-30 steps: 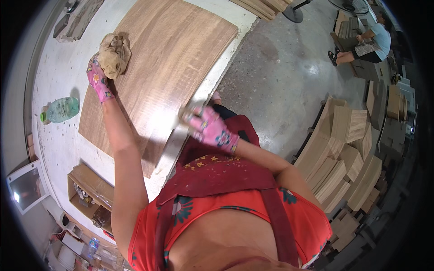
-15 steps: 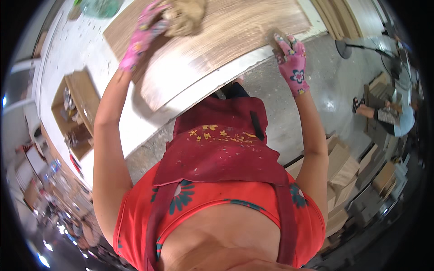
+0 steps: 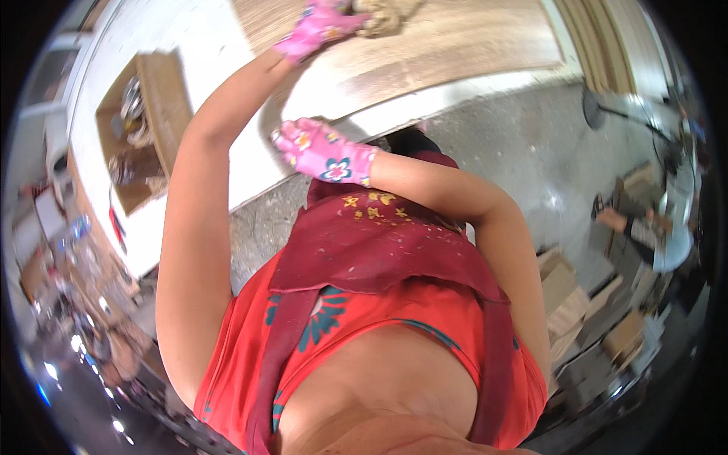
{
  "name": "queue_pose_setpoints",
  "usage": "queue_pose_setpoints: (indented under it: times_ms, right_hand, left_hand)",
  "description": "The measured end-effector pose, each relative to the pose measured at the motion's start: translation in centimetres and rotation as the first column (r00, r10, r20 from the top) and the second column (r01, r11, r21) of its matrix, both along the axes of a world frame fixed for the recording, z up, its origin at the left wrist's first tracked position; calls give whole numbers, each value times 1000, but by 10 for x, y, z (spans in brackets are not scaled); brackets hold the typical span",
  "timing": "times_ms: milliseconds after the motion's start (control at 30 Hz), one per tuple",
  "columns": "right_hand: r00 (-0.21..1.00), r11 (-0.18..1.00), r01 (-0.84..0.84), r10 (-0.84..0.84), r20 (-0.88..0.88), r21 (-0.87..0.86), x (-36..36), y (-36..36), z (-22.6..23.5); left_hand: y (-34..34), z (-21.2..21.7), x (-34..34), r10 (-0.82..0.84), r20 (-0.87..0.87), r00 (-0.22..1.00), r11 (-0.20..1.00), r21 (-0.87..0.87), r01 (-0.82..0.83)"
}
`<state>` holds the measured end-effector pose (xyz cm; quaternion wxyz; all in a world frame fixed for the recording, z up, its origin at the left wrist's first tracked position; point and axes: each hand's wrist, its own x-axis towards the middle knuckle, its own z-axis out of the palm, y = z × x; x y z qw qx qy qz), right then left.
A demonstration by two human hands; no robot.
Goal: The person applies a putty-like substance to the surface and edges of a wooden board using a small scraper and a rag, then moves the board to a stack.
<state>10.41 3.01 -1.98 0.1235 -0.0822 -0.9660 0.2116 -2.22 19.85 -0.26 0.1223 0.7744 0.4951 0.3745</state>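
A wood-grain board [image 3: 455, 49] lies on the white table [image 3: 220, 45]. My left hand [image 3: 322, 30], in a pink flowered glove, grips a bunched tan cloth [image 3: 385, 17] against the board near the top of the view. My right hand [image 3: 326, 154], gloved alike, is at the board's near left corner, over the table's front edge. Its fingers are curled and point left. The small brown block it held a moment ago is almost wholly hidden behind the glove; only a dark edge shows above the fingers.
An open cardboard box [image 3: 163, 98] with clear plastic bits stands on the table at left. Stacked boards [image 3: 595, 45] stand at the far right, near a black fan [image 3: 593, 110]. Cardboard cartons [image 3: 561, 296] sit on the floor at right, where another person [image 3: 644, 231] is seated.
My right hand has swung left from the board's right end to its near left corner. My left hand and the cloth have shifted right and farther away in the view.
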Motion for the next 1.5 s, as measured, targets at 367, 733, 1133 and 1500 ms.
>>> queue_pose_setpoints:
  times_ms: [367,733,1133,1500]
  right_hand:
    - [963,951,266,-269,-2,160,194,130,8]
    - [407,341,849,-909,-89,403,435,307,12]
    - [100,112,958,-993,-59,-265,287,319,12]
    - [328,271,938,-897,-297,216,294,329,-39]
  left_hand:
    - [9,-25,-15,42,9,999,992,-116,-41]
    - [8,-30,-24,21,-80,997,997,-68,-26]
    - [-123,-18,50,-87,-238,967,987,-149,52]
    - [22,-37,217,-287,120,950,958,56,283]
